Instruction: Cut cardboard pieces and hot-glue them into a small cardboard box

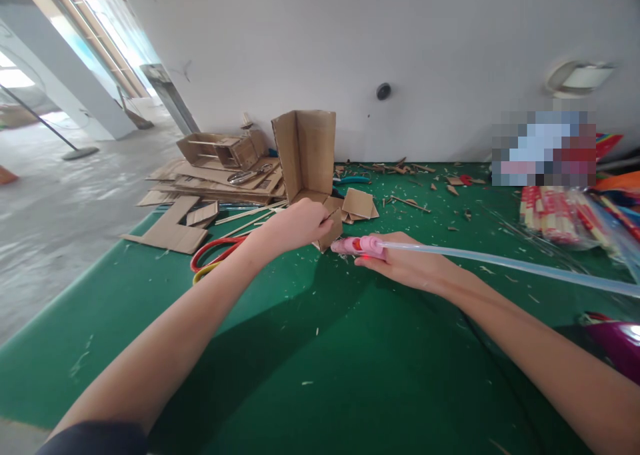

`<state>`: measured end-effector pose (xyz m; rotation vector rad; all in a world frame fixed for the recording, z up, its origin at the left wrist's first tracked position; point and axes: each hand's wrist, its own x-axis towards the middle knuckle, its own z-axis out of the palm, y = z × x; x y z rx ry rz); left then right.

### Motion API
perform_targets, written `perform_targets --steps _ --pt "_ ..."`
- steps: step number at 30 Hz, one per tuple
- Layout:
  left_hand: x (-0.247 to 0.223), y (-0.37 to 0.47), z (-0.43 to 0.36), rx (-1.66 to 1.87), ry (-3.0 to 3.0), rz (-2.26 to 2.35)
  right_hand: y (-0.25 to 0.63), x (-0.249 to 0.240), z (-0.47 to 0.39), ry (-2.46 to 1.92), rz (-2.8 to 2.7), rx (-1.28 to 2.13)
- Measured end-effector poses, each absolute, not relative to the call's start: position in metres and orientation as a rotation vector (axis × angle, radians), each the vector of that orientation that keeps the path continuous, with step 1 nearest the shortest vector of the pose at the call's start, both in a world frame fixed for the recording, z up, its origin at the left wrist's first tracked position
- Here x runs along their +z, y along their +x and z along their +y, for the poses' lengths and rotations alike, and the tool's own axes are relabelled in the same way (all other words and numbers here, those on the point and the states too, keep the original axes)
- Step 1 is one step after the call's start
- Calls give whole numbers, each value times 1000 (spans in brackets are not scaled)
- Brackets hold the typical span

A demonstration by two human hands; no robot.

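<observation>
My right hand (pixel 400 258) is closed around a pink hot glue gun (pixel 367 244), with a long translucent glue stick (pixel 500 260) coming out of its back toward the right. The gun's nozzle points left at a small folded cardboard piece (pixel 334 223), touching or very near it. My left hand (pixel 305 225) is closed on that small piece, its fingertips partly hidden. Just behind stands a tall folded cardboard panel (pixel 316 150), upright and open toward me. Whether the small piece joins the panel is hidden by my left hand.
Red-and-yellow-handled scissors (pixel 215 247) and thin wooden sticks (pixel 245 215) lie left. Behind them, cardboard sheets (pixel 175 187) carry metal scissors (pixel 250 174) and a cardboard box frame (pixel 220 150). Small square pieces (pixel 360 204) and scraps lie beyond the gun. Packaged sticks (pixel 555 216) rest at right.
</observation>
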<state>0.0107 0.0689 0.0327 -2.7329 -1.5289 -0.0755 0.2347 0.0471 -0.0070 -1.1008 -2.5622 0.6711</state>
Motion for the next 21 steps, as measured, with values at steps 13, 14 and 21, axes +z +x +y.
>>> perform_targets --steps 13,14,21 --pt "36 12 67 -68 -2732 -1509 226 -2 39 -1017 -2628 640" --pt "36 13 67 -67 -2726 -1515 225 -3 38 -1047 -2628 619" --pt "36 13 67 -62 -2713 -1543 226 -5 37 -1218 -2646 486"
